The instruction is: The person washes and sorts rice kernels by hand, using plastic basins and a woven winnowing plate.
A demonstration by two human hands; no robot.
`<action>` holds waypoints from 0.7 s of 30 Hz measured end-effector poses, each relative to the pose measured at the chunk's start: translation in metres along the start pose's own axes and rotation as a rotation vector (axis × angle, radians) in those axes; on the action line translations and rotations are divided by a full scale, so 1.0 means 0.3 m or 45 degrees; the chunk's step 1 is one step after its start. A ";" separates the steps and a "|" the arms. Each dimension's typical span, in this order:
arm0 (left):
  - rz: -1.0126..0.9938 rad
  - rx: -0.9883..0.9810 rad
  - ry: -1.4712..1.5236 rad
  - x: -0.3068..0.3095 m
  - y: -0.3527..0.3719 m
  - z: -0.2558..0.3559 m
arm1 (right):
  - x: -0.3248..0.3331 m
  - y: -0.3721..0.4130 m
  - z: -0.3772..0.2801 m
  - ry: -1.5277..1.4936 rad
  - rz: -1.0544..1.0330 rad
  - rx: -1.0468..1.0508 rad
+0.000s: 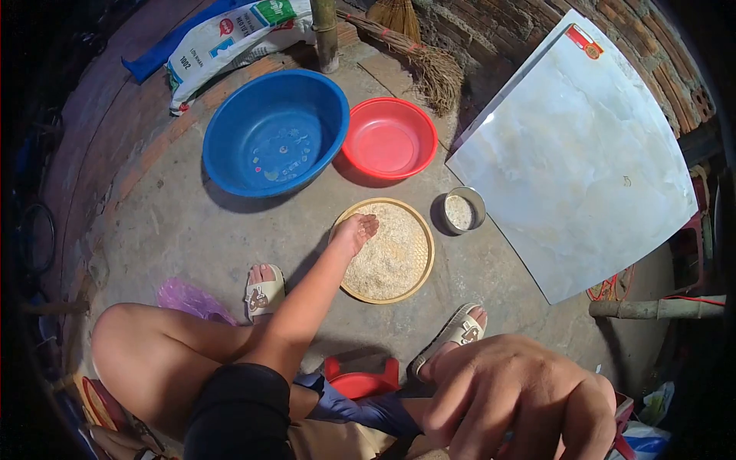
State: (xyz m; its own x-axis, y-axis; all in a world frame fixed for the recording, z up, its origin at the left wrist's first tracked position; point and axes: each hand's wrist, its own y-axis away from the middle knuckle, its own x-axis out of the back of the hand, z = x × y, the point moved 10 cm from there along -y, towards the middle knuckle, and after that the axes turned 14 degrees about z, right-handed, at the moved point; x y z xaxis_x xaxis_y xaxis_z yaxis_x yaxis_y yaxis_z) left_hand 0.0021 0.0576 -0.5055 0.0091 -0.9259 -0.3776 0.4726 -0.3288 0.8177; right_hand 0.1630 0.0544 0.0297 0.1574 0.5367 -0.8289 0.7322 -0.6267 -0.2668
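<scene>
A round woven tray [431,249] with a yellowish rim stands on the concrete floor, spread with pale grains or flakes. Over its upper left part is my left hand [356,233], palm turned partly up and fingers together and slightly curled, with a few pale bits on them. My right hand [529,395] is raised close to the camera at the lower right, its back showing and its fingers bent downward; the fingertips are cut off or hidden. Right of the tray sits a metal container [477,207] with pale contents.
Behind the tray stand a blue basin [280,146] and a red basin [389,142]. A large marbled panel [575,169] leans at the right. Further back are a printed sack [230,50], a post [326,38] and a broom [437,77]. A pink bag [192,297] lies left.
</scene>
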 end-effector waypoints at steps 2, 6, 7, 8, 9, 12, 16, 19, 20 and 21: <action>0.016 -0.002 -0.007 0.005 -0.001 0.000 | -0.052 0.063 -0.045 -0.349 -0.781 0.285; -0.013 -0.012 -0.019 0.001 -0.007 0.009 | -0.093 0.009 -0.007 -0.011 -0.632 -0.113; -0.007 -0.006 -0.011 0.007 -0.006 0.013 | -0.076 0.011 -0.020 -0.221 -0.532 0.087; -0.006 -0.012 -0.006 0.010 -0.008 0.021 | -0.092 0.028 -0.031 -0.225 -0.538 0.083; 0.011 -0.026 0.001 0.015 -0.010 0.028 | -0.088 0.027 -0.019 -0.153 -0.393 -0.020; 0.025 -0.025 0.036 0.020 -0.014 0.038 | -0.083 0.034 0.010 -0.295 -0.768 -0.014; -0.006 0.035 0.234 -0.031 0.024 0.091 | -0.176 0.117 -0.023 -0.016 -1.775 -0.203; -0.154 0.069 0.525 -0.135 0.067 0.201 | -0.023 -0.064 -0.002 -0.055 -1.570 -0.048; -0.277 -0.042 0.566 -0.182 0.088 0.274 | 0.115 -0.055 -0.030 -0.054 -1.560 -0.039; -0.394 -0.147 0.604 -0.235 0.139 0.350 | 0.268 -0.381 0.092 -0.066 -0.778 -0.093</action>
State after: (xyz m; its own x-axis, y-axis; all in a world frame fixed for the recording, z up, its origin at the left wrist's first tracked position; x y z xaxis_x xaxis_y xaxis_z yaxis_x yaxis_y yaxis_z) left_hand -0.0713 0.0896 -0.3993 0.2370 -0.5963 -0.7670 0.6088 -0.5241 0.5955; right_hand 0.0737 0.1538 -0.0201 -0.3359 0.7574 -0.5600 0.7237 -0.1730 -0.6680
